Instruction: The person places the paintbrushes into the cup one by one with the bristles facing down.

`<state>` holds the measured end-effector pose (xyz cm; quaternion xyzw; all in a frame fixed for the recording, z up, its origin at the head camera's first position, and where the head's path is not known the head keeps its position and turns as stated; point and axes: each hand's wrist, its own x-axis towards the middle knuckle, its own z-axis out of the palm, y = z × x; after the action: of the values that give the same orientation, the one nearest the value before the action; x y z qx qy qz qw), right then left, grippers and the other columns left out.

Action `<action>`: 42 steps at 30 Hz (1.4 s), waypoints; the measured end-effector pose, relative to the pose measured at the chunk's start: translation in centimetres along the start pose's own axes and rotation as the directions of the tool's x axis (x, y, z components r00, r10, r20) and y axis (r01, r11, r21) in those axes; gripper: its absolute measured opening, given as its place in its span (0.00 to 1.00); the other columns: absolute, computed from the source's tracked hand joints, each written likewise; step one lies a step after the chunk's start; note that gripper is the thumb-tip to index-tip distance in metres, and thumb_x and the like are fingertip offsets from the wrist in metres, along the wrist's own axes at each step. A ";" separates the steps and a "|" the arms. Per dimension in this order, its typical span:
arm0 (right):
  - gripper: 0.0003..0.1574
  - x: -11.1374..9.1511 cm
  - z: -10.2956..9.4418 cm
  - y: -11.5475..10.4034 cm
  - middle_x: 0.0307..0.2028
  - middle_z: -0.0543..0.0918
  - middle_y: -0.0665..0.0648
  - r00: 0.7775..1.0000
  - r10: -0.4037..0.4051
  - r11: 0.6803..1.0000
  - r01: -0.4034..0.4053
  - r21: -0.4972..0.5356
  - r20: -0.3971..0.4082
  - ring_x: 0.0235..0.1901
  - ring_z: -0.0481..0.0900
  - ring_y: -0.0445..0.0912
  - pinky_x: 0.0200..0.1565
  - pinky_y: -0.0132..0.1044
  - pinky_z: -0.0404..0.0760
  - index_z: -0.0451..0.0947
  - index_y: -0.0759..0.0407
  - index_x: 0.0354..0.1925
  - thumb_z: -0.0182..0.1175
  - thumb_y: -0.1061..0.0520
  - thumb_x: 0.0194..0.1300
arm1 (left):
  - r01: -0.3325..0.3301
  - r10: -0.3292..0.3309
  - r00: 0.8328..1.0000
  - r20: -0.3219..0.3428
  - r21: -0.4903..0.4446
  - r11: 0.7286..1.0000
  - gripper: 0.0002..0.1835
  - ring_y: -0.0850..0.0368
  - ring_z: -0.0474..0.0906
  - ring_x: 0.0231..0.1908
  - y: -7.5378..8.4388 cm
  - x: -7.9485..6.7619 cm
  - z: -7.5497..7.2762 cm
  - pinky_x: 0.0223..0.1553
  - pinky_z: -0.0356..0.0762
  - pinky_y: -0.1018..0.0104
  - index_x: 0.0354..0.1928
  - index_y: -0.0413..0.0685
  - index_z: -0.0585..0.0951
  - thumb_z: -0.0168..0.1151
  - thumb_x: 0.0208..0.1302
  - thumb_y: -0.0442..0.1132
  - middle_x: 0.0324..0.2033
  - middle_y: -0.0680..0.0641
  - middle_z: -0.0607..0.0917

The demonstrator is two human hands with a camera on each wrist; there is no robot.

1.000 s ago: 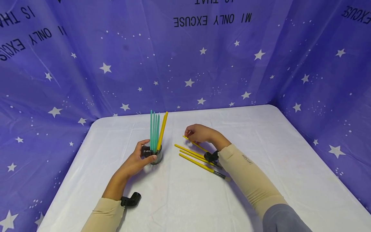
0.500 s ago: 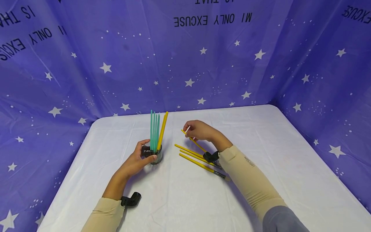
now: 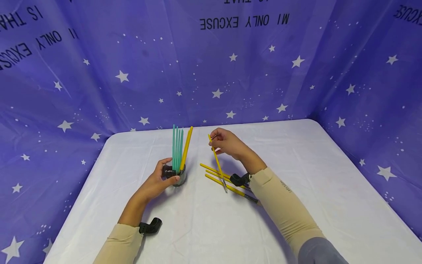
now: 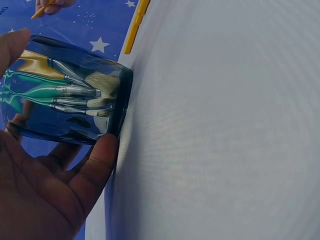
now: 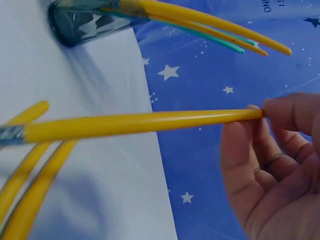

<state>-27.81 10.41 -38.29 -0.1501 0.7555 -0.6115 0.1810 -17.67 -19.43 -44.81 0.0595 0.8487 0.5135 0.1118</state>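
Note:
My left hand (image 3: 157,184) holds a clear glass (image 4: 65,117) round its side, thumb on one side and fingers on the other. Inside it stand several teal paintbrushes (image 3: 177,150) and yellow ones (image 3: 186,148), bristles down, seen through the wall in the left wrist view. My right hand (image 3: 226,142) pinches a thin yellow paintbrush (image 5: 135,123) near the tip of its handle. That brush hangs steeply, its ferrule end pointing down over other yellow paintbrushes (image 3: 224,183) on the table. Their bristle ends are partly hidden by the right wrist camera and sleeve.
A white cloth covers the table (image 3: 197,227). Purple curtains (image 3: 184,66) with white stars stand behind it and at both sides. Black camera mounts sit on the left wrist (image 3: 150,226) and right wrist (image 3: 239,179).
My right hand has risen, lifting the handle end of the thin yellow paintbrush, which has swung from lying slanted to hanging steeply. The left hand still holds the glass in place.

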 end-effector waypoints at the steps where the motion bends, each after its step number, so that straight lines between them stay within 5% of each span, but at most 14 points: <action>1: 0.11 0.0 0.1 -0.1 0.38 0.79 0.62 1.000 -0.012 1.000 0.013 0.022 -0.010 0.42 0.79 0.59 0.47 0.58 0.79 0.69 0.63 0.49 0.58 0.65 0.70 | -0.001 0.001 1.000 0.001 0.000 1.000 0.44 0.36 0.61 0.67 0.0 0.0 0.0 0.65 0.53 0.35 0.74 0.62 0.52 0.68 0.63 0.53 0.67 0.34 0.67; 4: 0.11 0.0 0.5 -0.5 0.38 0.78 0.63 0.998 -0.052 0.996 0.055 0.068 -0.047 0.40 0.79 0.58 0.48 0.60 0.78 0.68 0.63 0.48 0.59 0.65 0.70 | 0.000 0.000 1.000 0.005 0.000 1.000 0.44 0.37 0.62 0.67 0.0 0.0 0.0 0.65 0.53 0.36 0.74 0.62 0.52 0.67 0.63 0.53 0.67 0.35 0.67; 12: 0.09 -0.4 1.6 -1.7 0.37 0.78 0.58 0.976 -0.156 0.962 0.185 0.200 -0.151 0.37 0.80 0.47 0.38 0.42 0.83 0.67 0.62 0.44 0.56 0.68 0.69 | 0.028 -0.028 1.000 0.000 0.019 0.999 0.44 0.34 0.58 0.69 0.0 0.0 0.0 0.65 0.52 0.34 0.74 0.64 0.52 0.67 0.63 0.56 0.69 0.34 0.64; 27: 0.11 -1.2 4.0 -4.3 0.38 0.79 0.61 0.880 -0.326 0.829 0.442 0.343 -0.345 0.37 0.82 0.49 0.36 0.39 0.84 0.68 0.58 0.41 0.56 0.71 0.67 | 0.018 -0.018 1.000 0.004 -0.001 1.000 0.45 0.36 0.60 0.68 0.0 0.0 0.0 0.66 0.52 0.35 0.75 0.62 0.52 0.67 0.63 0.55 0.68 0.35 0.66; 34: 0.12 -0.6 5.4 -3.8 0.39 0.79 0.61 0.872 -0.307 0.819 0.446 0.360 -0.382 0.37 0.81 0.48 0.37 0.39 0.84 0.68 0.58 0.41 0.54 0.73 0.66 | 0.006 -0.006 1.000 0.008 -0.019 1.000 0.45 0.37 0.62 0.67 -0.2 0.0 0.1 0.65 0.53 0.36 0.74 0.62 0.52 0.68 0.63 0.54 0.67 0.35 0.67; 42: 0.10 0.0 6.6 -2.7 0.38 0.77 0.59 0.896 -0.296 0.864 0.399 0.306 -0.332 0.38 0.81 0.49 0.39 0.39 0.84 0.66 0.60 0.42 0.54 0.72 0.69 | -0.009 0.009 1.000 0.005 -0.021 1.000 0.45 0.38 0.64 0.66 -0.1 0.1 0.0 0.65 0.53 0.36 0.74 0.60 0.52 0.68 0.63 0.53 0.66 0.36 0.68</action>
<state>-24.73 4.09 -36.90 -0.1626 0.6057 -0.7788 -0.0148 -17.78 -19.43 -44.92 0.0633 0.8425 0.5229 0.1125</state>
